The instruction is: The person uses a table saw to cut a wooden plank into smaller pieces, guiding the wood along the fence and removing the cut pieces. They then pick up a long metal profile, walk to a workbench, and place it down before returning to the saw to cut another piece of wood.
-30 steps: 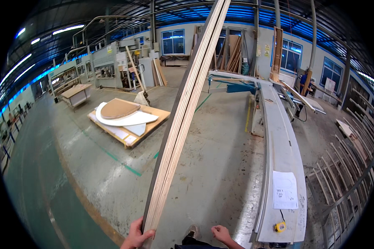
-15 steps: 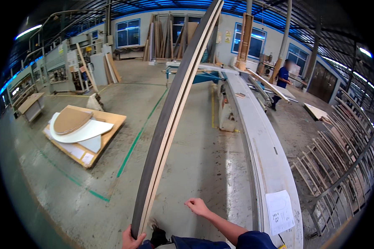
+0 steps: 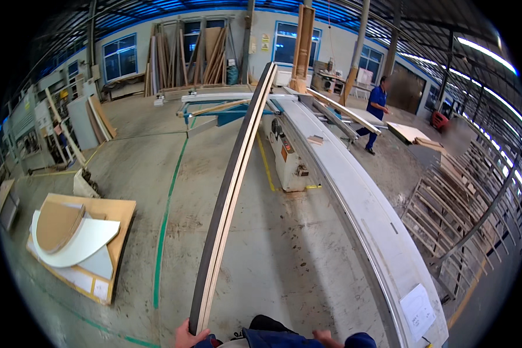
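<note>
My left hand (image 3: 189, 335) is wrapped around the near end of a pair of long narrow boards (image 3: 231, 191), dark on the face with pale edges and a dark gap between them. The boards slant away from me, and their far end stands in front of a sliding table saw (image 3: 287, 165); whether they touch it I cannot tell. Low in the picture, my right hand (image 3: 325, 336) is beside my body, away from the boards. The lower edge and my sleeve cut it off, so its fingers are hardly visible.
The saw's long pale table (image 3: 359, 203) runs along my right, with a paper sheet (image 3: 417, 312) on its near end. Cut panels (image 3: 107, 290) lie on the left floor. Metal racks (image 3: 446, 214) stand at right. A person in blue (image 3: 377, 103) is beyond the saw.
The boards' far end has come down from the upper edge of the picture. My right hand has drawn back toward my body. The view has turned right and moved closer to the saw.
</note>
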Action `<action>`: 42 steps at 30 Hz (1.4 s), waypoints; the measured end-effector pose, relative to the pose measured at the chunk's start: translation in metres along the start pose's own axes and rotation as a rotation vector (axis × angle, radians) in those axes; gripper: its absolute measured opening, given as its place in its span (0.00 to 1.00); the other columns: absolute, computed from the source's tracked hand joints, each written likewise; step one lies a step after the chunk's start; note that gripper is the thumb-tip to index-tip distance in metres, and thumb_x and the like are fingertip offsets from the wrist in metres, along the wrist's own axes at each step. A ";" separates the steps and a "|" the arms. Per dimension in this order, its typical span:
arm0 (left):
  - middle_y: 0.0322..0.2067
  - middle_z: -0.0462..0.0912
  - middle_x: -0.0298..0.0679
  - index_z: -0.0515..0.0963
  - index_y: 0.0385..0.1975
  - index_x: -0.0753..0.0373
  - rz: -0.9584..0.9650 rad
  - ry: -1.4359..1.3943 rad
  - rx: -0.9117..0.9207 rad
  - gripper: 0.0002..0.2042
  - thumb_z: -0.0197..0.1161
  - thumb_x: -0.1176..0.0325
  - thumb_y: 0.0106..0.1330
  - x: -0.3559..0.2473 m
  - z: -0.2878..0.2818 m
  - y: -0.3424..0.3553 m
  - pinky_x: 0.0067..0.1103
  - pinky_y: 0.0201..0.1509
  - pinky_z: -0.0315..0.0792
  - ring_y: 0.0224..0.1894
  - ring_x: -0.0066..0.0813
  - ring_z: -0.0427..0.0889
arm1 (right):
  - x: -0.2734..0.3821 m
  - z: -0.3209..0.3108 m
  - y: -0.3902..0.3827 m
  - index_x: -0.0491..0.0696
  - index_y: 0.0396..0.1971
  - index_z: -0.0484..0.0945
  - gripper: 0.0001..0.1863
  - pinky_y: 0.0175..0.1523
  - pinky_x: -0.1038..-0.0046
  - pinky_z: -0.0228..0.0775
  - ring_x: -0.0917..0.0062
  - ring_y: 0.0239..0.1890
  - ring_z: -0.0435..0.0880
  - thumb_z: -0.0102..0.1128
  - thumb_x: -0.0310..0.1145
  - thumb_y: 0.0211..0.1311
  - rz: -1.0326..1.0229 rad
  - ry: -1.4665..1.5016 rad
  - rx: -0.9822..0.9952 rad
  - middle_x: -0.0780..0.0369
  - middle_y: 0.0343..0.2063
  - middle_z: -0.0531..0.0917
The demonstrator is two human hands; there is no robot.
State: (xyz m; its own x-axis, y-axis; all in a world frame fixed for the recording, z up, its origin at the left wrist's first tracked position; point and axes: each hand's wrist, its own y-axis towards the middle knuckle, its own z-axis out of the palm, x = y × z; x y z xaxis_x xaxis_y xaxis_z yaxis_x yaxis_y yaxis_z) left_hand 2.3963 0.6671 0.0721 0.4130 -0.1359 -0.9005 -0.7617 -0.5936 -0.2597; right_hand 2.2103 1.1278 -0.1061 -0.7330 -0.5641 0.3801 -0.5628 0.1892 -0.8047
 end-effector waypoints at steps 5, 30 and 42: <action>0.30 0.87 0.49 0.79 0.49 0.69 0.049 -0.085 0.010 0.24 0.74 0.59 0.58 -0.066 0.006 0.146 0.33 0.39 0.79 0.34 0.37 0.87 | 0.051 0.042 0.032 0.43 0.29 0.83 0.15 0.32 0.69 0.70 0.75 0.25 0.80 0.63 0.42 0.59 0.200 0.039 0.024 0.60 0.21 0.82; 0.27 0.84 0.54 0.81 0.44 0.62 0.021 0.737 0.150 0.26 0.75 0.49 0.51 -0.280 -0.069 0.873 0.40 0.40 0.80 0.34 0.54 0.86 | 0.923 0.104 0.328 0.42 0.29 0.84 0.13 0.24 0.72 0.71 0.78 0.17 0.79 0.63 0.38 0.62 -0.297 0.115 -0.132 0.63 0.17 0.80; 0.28 0.86 0.50 0.82 0.43 0.60 0.348 0.920 0.156 0.24 0.75 0.51 0.50 -0.510 -0.028 1.265 0.40 0.39 0.79 0.36 0.52 0.86 | 1.006 0.169 0.442 0.54 0.44 0.84 0.15 0.39 0.65 0.76 0.70 0.36 0.85 0.66 0.43 0.58 0.211 0.197 -0.036 0.62 0.36 0.87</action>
State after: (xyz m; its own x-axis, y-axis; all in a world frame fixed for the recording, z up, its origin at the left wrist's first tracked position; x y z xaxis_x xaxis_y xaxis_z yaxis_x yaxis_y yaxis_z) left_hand 1.2363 -0.0365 0.2128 0.3300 -0.8839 -0.3315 -0.9438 -0.3017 -0.1351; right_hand 1.2882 0.5081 -0.1563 -0.8935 -0.3427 0.2901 -0.4005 0.3164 -0.8599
